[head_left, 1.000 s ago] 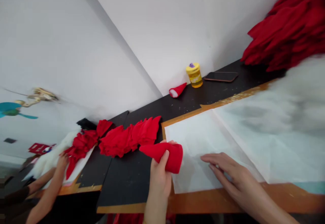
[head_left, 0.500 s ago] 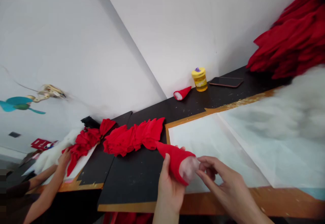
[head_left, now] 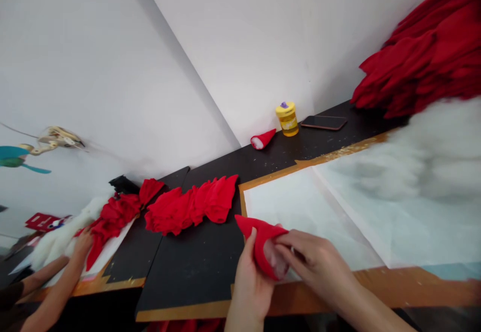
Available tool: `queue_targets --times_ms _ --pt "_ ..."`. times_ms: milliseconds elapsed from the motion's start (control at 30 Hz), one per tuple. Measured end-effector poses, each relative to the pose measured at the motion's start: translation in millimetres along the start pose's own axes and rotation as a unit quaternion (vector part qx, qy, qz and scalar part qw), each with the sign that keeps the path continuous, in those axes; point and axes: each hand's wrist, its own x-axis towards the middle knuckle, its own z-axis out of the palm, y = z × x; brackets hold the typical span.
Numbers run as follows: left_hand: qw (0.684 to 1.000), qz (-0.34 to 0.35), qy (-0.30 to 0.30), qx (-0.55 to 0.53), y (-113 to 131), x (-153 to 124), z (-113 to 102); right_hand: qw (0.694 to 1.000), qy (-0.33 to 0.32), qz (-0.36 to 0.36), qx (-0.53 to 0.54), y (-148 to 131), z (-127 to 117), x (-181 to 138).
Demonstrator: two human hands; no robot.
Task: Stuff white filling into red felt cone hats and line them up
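L hand (head_left: 253,277) wrapped round red cone (head_left: 263,230), R hand (head_left: 319,259) at its mouth.
Cone's tilted, up over counter (head_left: 191,267) nr front edge, white stuffing (head_left: 274,260) in open end; R fingers bunched there, can't tell if pinching any. White paper (head_left: 300,201) beyond, red cloth stack (head_left: 193,204) to its L, fluff pile (head_left: 421,156) on R. Back edge, L–R: 2nd cone (head_left: 266,139), yellow tub (head_left: 288,121), phone (head_left: 323,122), lg red heap (head_left: 424,56).
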Motion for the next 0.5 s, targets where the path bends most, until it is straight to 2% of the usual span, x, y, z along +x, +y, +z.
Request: queue_targets --times_ms 133,200,267,333,433,500 --pt "0.998 0.02 0.044 0.03 3 1 1 0.998 0.027 -0.037 -0.048 -2 -24 6" --pt "0.997 0.02 0.055 0.047 0 2 5 0.993 -0.023 -0.069 -0.091 -2 -26 9" --pt "0.997 0.021 0.041 0.058 -4 3 9 0.987 -0.071 -0.074 -0.12 -1 -20 12" --pt "0.997 0.02 0.023 0.066 -8 3 13 0.986 -0.088 -0.05 -0.133 2 -14 14" --pt "0.995 0.006 0.003 0.096 -11 2 10 0.992 -0.077 0.016 -0.1 10 -12 17" --pt "0.986 0.053 0.012 0.156 -10 0 4 0.994 -0.063 0.069 -0.061 14 -14 19"
